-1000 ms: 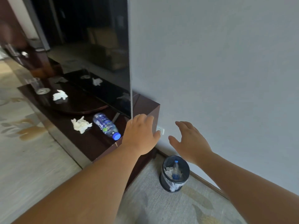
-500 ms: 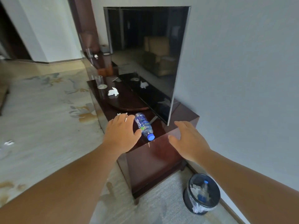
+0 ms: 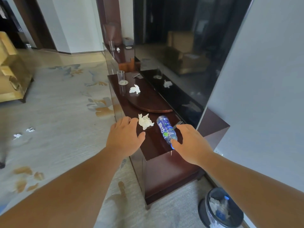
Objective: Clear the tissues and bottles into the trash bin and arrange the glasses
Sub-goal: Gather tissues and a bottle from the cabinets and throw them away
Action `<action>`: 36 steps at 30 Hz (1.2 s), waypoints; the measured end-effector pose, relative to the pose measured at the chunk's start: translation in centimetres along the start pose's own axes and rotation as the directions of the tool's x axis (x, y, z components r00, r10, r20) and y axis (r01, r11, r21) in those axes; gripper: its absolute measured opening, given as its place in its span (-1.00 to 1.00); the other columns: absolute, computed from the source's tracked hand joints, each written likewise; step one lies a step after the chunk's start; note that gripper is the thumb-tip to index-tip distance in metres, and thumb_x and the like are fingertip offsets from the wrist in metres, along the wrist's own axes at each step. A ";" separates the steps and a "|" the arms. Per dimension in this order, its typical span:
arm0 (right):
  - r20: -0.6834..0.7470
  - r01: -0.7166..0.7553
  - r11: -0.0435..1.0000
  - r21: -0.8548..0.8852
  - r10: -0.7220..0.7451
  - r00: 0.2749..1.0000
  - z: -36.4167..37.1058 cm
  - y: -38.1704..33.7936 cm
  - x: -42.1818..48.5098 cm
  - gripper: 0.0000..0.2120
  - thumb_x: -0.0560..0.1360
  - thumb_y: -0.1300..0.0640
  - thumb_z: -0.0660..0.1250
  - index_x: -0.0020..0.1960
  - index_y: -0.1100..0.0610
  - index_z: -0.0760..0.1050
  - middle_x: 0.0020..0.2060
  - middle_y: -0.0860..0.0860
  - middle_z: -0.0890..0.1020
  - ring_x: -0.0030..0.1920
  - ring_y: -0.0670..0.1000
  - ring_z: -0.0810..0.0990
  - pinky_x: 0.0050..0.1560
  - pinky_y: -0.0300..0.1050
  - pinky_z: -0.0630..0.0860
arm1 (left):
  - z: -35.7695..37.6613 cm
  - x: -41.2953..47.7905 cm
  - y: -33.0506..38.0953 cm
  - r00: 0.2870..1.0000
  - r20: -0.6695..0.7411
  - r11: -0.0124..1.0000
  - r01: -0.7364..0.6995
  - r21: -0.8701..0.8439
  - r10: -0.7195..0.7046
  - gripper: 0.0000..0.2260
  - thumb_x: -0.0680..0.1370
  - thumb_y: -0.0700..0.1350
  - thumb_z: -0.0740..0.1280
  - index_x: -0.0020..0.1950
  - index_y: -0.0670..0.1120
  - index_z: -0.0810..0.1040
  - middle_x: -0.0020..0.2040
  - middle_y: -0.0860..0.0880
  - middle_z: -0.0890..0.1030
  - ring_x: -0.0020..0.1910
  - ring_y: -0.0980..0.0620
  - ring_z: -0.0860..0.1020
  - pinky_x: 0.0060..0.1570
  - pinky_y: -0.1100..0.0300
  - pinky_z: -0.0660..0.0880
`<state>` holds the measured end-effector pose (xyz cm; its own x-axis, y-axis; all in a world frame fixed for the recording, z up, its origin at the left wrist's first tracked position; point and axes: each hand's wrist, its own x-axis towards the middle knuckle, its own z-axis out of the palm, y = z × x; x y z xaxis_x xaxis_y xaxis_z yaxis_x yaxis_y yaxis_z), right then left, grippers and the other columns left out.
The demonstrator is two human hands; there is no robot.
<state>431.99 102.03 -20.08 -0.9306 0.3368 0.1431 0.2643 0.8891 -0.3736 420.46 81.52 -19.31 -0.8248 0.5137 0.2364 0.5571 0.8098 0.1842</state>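
Note:
A blue-labelled plastic bottle lies on its side on the dark wooden TV cabinet. My right hand hovers open at its cap end, thumb touching the cap. A crumpled tissue lies just left of the bottle, with my left hand open beside it, fingertips close to its edge. Farther back lie another tissue and an upright glass on a coaster. A second glass and a small tissue stand on the far cabinet. The black trash bin on the floor at lower right holds tissues and a bottle.
A large TV screen stands along the cabinet's back, against the grey wall. Two tissue scraps lie on the patterned carpet at left. A yellow armchair sits at far left.
My view has swung left along the cabinet. Both hands moved forward over the cabinet top: the right now reaches the bottle's cap end, the left sits beside the near tissue.

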 end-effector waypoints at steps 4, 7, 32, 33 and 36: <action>0.028 -0.065 0.998 0.011 0.065 0.997 1.9 -1.0 2.7 -0.41 0.48 -0.26 0.28 0.40 -0.02 0.28 0.31 -0.03 0.46 0.16 -0.09 0.48 -0.10 -0.27 0.42 | 2.0 3.9 -2.9 0.999 0.026 0.999 -0.022 -0.031 0.023 -0.51 0.54 0.18 0.16 0.39 -0.03 0.33 0.29 -0.06 0.44 0.30 -0.08 0.38 0.26 -0.01 0.33; 0.032 -0.106 0.994 0.015 0.106 0.994 3.0 -1.3 4.7 -0.42 0.47 -0.24 0.30 0.39 -0.01 0.29 0.28 -0.02 0.47 0.08 -0.13 0.44 -0.11 -0.28 0.43 | 3.8 6.8 -4.7 0.998 0.051 0.999 -0.033 -0.039 0.035 -0.51 0.53 0.19 0.16 0.38 -0.02 0.33 0.26 -0.05 0.46 0.26 -0.09 0.41 0.24 -0.01 0.35; 0.227 -0.198 0.980 -0.020 0.197 0.954 10.9 3.9 16.6 -0.39 0.48 -0.14 0.32 0.44 0.05 0.24 0.31 -0.02 0.39 0.23 0.01 0.45 0.17 -0.03 0.50 | 17.3 17.1 -6.2 0.969 0.243 0.995 -0.028 -0.095 0.050 -0.52 0.54 0.15 0.18 0.40 -0.02 0.31 0.29 -0.03 0.42 0.28 -0.04 0.38 0.24 0.04 0.34; 0.232 -0.205 0.979 -0.020 0.204 0.951 11.2 4.1 16.8 -0.38 0.48 -0.14 0.32 0.44 0.05 0.24 0.30 -0.02 0.39 0.23 0.01 0.45 0.17 -0.04 0.49 | 17.8 17.4 -6.2 0.966 0.252 0.995 -0.030 -0.098 0.054 -0.52 0.54 0.15 0.18 0.40 -0.02 0.30 0.29 -0.04 0.42 0.28 -0.04 0.38 0.24 0.04 0.36; 0.234 -0.232 0.972 -0.032 0.232 0.944 12.0 4.8 17.6 -0.40 0.46 -0.13 0.33 0.43 0.03 0.24 0.29 -0.03 0.39 0.23 0.02 0.43 0.17 -0.04 0.46 | 19.4 18.4 -6.4 0.960 0.268 0.994 -0.049 -0.100 0.075 -0.52 0.53 0.15 0.19 0.40 -0.02 0.30 0.29 -0.04 0.42 0.27 -0.05 0.37 0.23 0.03 0.38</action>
<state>413.89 108.52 -30.33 -0.8763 0.4521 -0.1664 0.4805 0.7965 -0.3670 399.85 91.33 -34.65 -0.7767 0.6298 -0.0150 0.6038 0.7510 0.2672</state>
